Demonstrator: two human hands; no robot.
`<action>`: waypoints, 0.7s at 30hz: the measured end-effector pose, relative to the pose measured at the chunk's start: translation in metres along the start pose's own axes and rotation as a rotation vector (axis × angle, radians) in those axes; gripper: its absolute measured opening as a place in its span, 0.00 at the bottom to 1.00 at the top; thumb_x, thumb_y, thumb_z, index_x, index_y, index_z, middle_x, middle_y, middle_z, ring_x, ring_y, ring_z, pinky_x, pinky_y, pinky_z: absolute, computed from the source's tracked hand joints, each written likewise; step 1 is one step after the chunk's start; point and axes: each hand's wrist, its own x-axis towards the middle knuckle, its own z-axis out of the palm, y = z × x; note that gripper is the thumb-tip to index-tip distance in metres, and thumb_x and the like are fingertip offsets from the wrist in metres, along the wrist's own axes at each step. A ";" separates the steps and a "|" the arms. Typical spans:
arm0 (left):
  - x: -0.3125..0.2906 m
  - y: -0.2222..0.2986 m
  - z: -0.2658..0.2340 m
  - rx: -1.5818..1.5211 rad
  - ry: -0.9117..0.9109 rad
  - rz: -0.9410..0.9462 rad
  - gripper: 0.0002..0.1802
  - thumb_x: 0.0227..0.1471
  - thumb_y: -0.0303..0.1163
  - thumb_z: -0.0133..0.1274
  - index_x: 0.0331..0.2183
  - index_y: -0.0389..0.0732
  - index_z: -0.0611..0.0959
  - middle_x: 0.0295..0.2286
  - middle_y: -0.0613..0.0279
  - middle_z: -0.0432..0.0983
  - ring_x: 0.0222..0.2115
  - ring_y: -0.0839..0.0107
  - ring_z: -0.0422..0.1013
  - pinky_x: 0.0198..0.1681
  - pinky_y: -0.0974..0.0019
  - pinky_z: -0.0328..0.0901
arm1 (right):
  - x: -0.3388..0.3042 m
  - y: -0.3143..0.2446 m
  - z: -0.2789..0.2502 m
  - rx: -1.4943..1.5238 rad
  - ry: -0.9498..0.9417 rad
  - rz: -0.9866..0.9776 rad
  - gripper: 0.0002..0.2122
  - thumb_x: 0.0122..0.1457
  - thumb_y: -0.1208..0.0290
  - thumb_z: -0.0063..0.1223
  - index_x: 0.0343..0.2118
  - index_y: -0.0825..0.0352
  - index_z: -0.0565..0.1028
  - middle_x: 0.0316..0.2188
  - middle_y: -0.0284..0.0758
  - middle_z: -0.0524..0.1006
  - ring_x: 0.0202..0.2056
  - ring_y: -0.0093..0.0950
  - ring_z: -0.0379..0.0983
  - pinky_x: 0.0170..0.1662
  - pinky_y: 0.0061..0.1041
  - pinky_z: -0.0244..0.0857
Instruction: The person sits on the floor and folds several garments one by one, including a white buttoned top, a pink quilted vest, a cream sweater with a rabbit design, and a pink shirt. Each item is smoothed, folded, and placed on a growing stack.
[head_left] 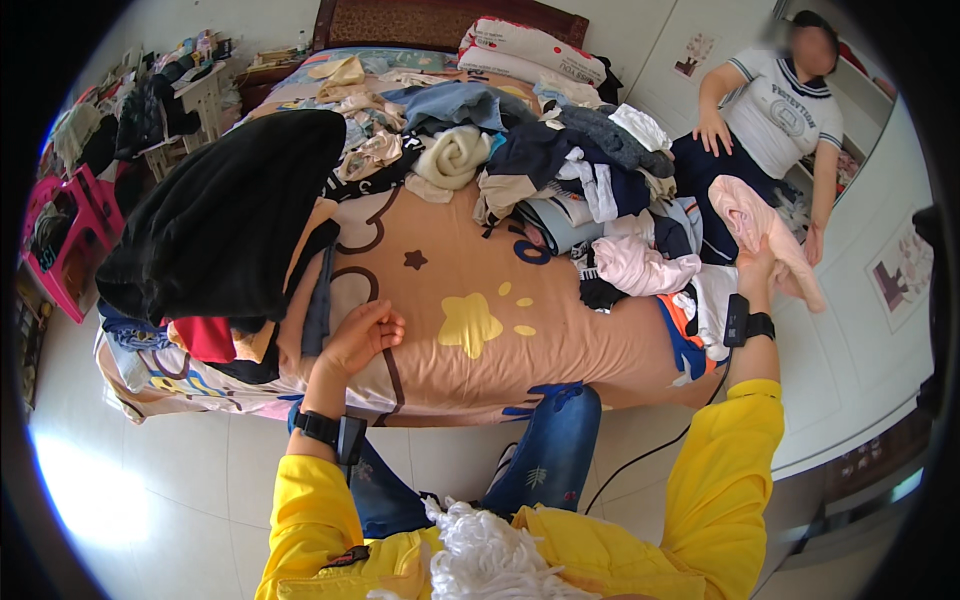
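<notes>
A pale pink garment [748, 212] is lifted off the right side of the bed, bunched in my right hand [757, 262]. One end of it stands up toward the far side, and another part hangs down to the right. My left hand [362, 338] is over the near part of the bed with its fingers loosely bent and nothing in them. A large black garment [225, 215] lies on a stack of folded clothes to the left of that hand. Near my right hand, another pink garment [645, 265] lies crumpled on the bed.
A brown patterned bedsheet [450, 260] covers the bed. Mixed clothes, including a cream rolled piece [452, 158], are heaped across its far half. Another person [790, 120] sits at the right by the white wardrobe. A pink chair [75, 240] stands at the left. A cable [640, 455] trails from my right wrist.
</notes>
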 end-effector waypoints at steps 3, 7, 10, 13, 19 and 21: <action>0.000 0.000 -0.001 -0.007 -0.015 -0.002 0.13 0.64 0.38 0.45 0.31 0.40 0.75 0.29 0.60 0.77 0.28 0.72 0.73 0.35 0.71 0.70 | -0.016 -0.003 0.011 -0.045 -0.035 -0.057 0.19 0.67 0.71 0.40 0.57 0.77 0.64 0.56 0.48 0.69 0.57 0.38 0.67 0.61 0.33 0.62; 0.001 -0.001 -0.003 -0.024 -0.045 0.014 0.13 0.64 0.38 0.46 0.30 0.41 0.75 0.30 0.59 0.78 0.29 0.71 0.74 0.35 0.70 0.70 | -0.029 -0.006 0.019 -0.112 -0.015 -0.063 0.20 0.70 0.67 0.36 0.56 0.79 0.63 0.56 0.48 0.68 0.57 0.36 0.66 0.63 0.32 0.60; 0.001 -0.001 -0.003 -0.022 -0.051 0.021 0.13 0.64 0.38 0.46 0.30 0.41 0.75 0.30 0.59 0.78 0.29 0.71 0.74 0.35 0.71 0.70 | -0.019 0.000 0.016 -0.101 0.005 -0.015 0.20 0.69 0.68 0.36 0.56 0.80 0.63 0.55 0.48 0.69 0.57 0.37 0.67 0.62 0.32 0.60; 0.001 0.000 -0.002 -0.026 -0.057 0.023 0.13 0.64 0.38 0.46 0.30 0.41 0.75 0.30 0.60 0.78 0.29 0.72 0.74 0.36 0.71 0.71 | -0.006 0.009 0.001 -0.123 0.034 0.004 0.20 0.68 0.69 0.38 0.55 0.81 0.64 0.55 0.50 0.69 0.56 0.39 0.68 0.61 0.34 0.62; -0.001 0.000 -0.001 -0.039 -0.048 0.021 0.12 0.64 0.38 0.46 0.32 0.40 0.75 0.31 0.59 0.78 0.30 0.71 0.74 0.37 0.70 0.71 | -0.019 -0.004 -0.037 -1.103 -0.067 -0.371 0.19 0.68 0.69 0.40 0.51 0.83 0.67 0.53 0.52 0.71 0.53 0.41 0.70 0.60 0.35 0.63; -0.001 -0.001 -0.002 -0.055 -0.031 0.024 0.12 0.64 0.37 0.46 0.32 0.40 0.76 0.31 0.58 0.78 0.31 0.70 0.75 0.38 0.69 0.71 | -0.025 -0.017 -0.038 -1.538 -0.102 -0.541 0.17 0.67 0.70 0.42 0.49 0.83 0.70 0.49 0.52 0.74 0.49 0.41 0.73 0.57 0.34 0.65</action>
